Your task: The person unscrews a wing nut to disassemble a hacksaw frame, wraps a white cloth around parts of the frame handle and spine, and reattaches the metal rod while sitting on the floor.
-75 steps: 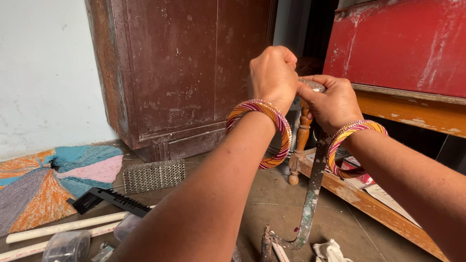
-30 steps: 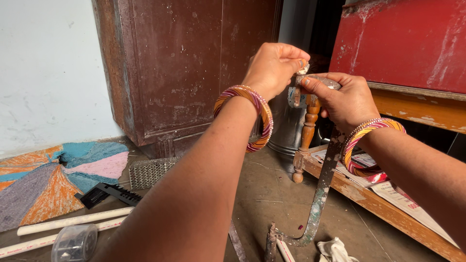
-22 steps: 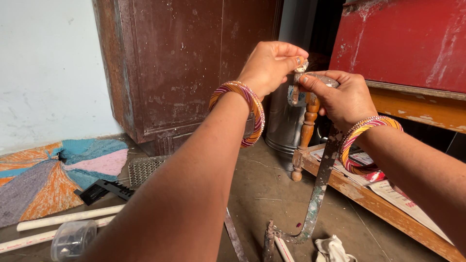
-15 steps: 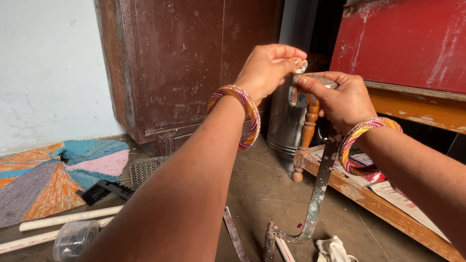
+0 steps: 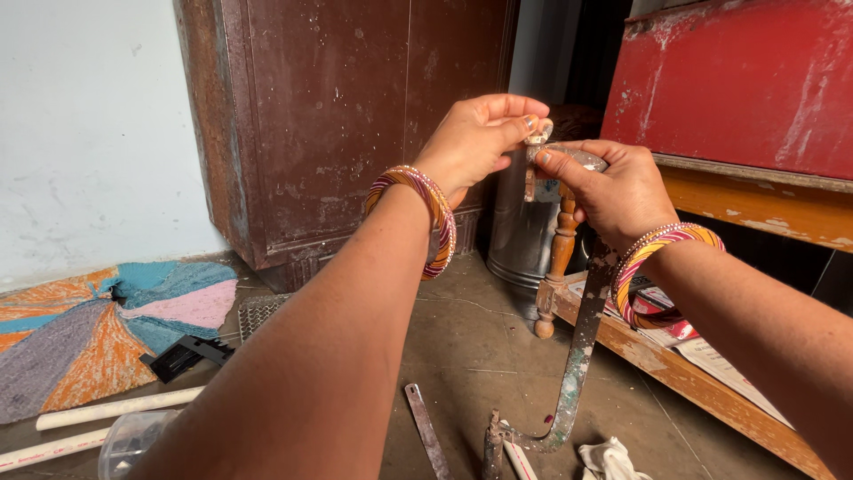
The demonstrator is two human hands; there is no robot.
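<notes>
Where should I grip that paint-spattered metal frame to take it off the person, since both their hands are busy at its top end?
Probably the long straight bar below the right hand, coming from the open floor side on the left. That stretch is bare, flat and hangs nearly upright. The left hand pinches the small fitting on top, and the bottom curves into a hook near loose strips.

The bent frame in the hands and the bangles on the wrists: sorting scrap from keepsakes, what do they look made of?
Frame: likely steel, dull grey, paint-spattered, rusty patches. The right hand grips its top, and the left hand pinches a small metal fitting there. Bangles: apparently thread-wrapped or plastic, glossy pink-yellow stripes, beaded edge.
</notes>
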